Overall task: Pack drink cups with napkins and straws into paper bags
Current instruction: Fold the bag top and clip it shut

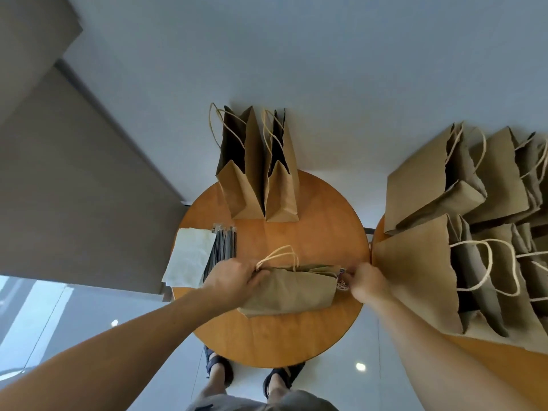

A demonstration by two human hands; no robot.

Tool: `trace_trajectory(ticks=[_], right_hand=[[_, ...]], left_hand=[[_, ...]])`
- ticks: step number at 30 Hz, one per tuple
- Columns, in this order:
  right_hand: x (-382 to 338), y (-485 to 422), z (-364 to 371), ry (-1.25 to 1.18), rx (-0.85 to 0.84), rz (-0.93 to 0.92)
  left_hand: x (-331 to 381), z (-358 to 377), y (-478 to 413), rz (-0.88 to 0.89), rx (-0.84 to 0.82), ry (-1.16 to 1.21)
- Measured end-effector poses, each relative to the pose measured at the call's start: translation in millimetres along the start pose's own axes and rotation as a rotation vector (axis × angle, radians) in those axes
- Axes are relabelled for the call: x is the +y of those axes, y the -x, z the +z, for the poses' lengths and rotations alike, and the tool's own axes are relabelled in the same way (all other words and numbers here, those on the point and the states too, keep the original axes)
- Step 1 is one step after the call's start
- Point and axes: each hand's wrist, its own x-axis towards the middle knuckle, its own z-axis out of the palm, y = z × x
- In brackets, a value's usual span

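A round wooden bench point(296, 336) is standing on a glossy pale floor point(370, 393), which is reflecting two small lights point(360, 366). A second wooden bench point(516, 370) is sitting just beside it on the right. A pale wall point(326, 54) is rising behind, and grey-brown panels point(74, 173) are running along the left.

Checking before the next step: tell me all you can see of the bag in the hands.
The bag is brown paper, with pale twisted-cord handles poking up at its left. It sits at the near side of the round wooden table, mouth squeezed nearly flat. The left hand grips its left end, the right hand its right end.
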Motion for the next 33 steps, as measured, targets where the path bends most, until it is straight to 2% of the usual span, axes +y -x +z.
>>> trace_trajectory(ticks=[3,11,21,27,33], right_hand=[[0,-13,19,0.060,-0.028,0.040],[1,-27,41,0.119,0.055,0.090],[6,-31,41,0.039,0.069,0.135],[5,-25,28,-0.130,0.128,0.143],[-18,8,-11,-0.472,0.286,-0.036]], left_hand=[[-3,3,2,0.018,0.043,0.073],[-3,2,0,0.020,0.055,0.137],[-4,3,-3,0.016,0.048,0.139],[-3,0,-5,0.011,0.018,0.139],[0,-6,-4,-0.005,-0.031,0.094]])
